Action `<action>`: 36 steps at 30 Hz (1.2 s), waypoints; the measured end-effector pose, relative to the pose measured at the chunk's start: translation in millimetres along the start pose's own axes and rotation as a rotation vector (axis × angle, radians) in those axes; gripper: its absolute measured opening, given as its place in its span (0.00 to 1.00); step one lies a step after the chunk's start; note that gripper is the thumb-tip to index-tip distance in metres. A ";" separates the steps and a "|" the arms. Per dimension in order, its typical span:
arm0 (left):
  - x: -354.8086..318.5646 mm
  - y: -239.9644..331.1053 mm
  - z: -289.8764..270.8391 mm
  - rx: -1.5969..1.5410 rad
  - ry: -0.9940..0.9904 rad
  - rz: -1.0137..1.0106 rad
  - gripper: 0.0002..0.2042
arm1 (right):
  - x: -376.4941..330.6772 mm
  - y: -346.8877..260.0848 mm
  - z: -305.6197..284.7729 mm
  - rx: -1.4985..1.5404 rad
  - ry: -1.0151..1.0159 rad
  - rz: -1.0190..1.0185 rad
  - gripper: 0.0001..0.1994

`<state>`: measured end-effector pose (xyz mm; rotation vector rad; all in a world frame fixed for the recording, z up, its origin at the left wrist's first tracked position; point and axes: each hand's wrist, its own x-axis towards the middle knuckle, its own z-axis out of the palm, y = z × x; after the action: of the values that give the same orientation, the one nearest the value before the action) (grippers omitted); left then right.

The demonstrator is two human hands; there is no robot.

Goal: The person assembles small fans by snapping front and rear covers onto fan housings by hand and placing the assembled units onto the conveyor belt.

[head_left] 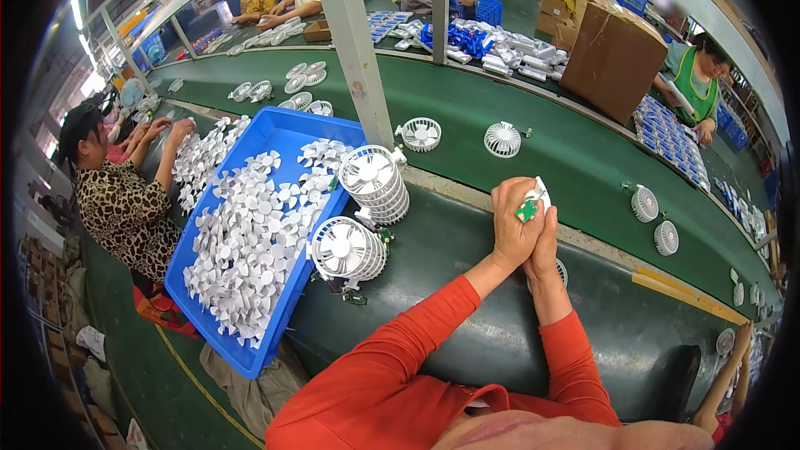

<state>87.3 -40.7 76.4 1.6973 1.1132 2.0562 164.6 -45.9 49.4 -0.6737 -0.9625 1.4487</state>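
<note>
At the near edge of the green belt (583,158), a small green circuit board (526,211) with a white part is gripped between the closed left hand (514,225) and right hand (545,243), with stacked white fan grilles (358,217) and a blue tray (275,129) of white blades lying to the left.

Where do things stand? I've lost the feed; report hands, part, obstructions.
Left hand and right hand pressed together, gripping small green circuit board with white plastic piece. Stacked white round fan grilles sit left, apart. Nothing blocking.
</note>
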 end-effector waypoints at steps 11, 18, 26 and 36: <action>14.6 -72.4 23.9 0.265 -0.332 -0.067 0.28 | 24.1 -71.0 -138.1 -1.551 0.507 -0.484 0.33; 75.1 -125.3 60.9 0.657 -0.569 -0.172 0.42 | -101.1 -64.0 -91.6 -1.539 -0.138 -0.080 0.40; 91.1 -157.7 83.9 0.788 -0.726 -0.169 0.33 | -96.1 -44.6 -89.8 -1.575 -0.107 -0.325 0.32; 40.0 -95.6 32.5 -1.360 -0.415 -1.162 0.24 | -66.3 -52.8 -94.6 -0.766 0.267 -0.116 0.13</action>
<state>80.0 61.6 40.8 0.4528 0.1842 1.0257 280.2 -97.7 40.0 -1.3034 -1.3180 0.8291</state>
